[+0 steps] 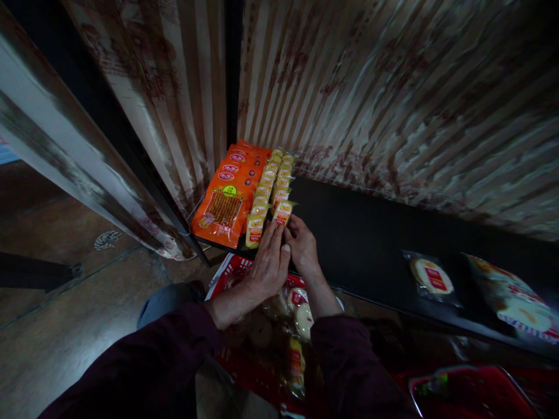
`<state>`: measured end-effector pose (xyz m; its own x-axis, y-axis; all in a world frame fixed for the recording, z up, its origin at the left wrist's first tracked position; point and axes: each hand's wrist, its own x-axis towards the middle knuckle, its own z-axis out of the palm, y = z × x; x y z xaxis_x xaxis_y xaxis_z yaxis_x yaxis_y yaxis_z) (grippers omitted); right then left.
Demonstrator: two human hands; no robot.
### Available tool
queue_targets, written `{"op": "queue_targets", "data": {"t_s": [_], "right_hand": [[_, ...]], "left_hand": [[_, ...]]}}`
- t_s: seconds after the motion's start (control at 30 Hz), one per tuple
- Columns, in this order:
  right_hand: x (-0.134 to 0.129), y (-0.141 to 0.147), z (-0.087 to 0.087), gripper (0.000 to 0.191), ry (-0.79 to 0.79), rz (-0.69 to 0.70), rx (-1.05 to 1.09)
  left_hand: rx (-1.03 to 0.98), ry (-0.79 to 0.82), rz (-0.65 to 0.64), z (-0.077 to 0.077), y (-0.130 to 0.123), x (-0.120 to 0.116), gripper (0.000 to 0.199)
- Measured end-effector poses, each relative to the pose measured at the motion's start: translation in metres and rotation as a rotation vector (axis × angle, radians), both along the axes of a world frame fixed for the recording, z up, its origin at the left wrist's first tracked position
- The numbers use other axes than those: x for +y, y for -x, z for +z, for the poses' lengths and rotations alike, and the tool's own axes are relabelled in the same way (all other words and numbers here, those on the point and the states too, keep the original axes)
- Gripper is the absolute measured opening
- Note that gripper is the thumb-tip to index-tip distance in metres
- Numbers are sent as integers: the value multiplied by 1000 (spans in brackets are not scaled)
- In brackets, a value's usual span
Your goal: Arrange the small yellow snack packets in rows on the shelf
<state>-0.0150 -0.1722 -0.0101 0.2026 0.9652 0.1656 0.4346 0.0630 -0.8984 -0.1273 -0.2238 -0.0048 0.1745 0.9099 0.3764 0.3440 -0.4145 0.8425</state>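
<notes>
Two rows of small yellow packaged snacks (262, 192) stand on the black shelf (349, 227), beside orange snack bags (225, 201). My left hand (271, 259) and my right hand (302, 244) meet at the front of the right row. Their fingers are closed around the lower part of the front yellow pack (283, 213), which sits upright. The left hand's fingers point forward and press together; the right hand's fingertips touch the pack's right side. The lower edge of that pack is hidden by the fingers.
Below the shelf edge is a red basket (227, 267) with round packaged cakes and a yellow pack (297, 366). Farther right on the shelf lie a round wrapped cake (431, 276) and a white bag (515, 297). Another red basket (476, 390) is at bottom right. Curtains hang behind.
</notes>
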Motion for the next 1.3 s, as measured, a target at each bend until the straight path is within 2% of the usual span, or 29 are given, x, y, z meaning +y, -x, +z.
{"op": "queue_targets", "data": {"t_s": [0.27, 0.7, 1.03, 1.3], "right_hand": [[3, 2, -1, 40, -26, -61, -96], [5, 8, -1, 38, -60, -42, -114], [1, 11, -1, 38, -46, -47, -271], [3, 6, -5, 46, -92, -111, -141]], "left_hand": [[32, -3, 10, -1, -2, 2, 52], [39, -14, 24, -6, -3, 6, 52], [34, 1, 9, -2, -3, 9, 51], [51, -47, 24, -1, -4, 8, 49]]}}
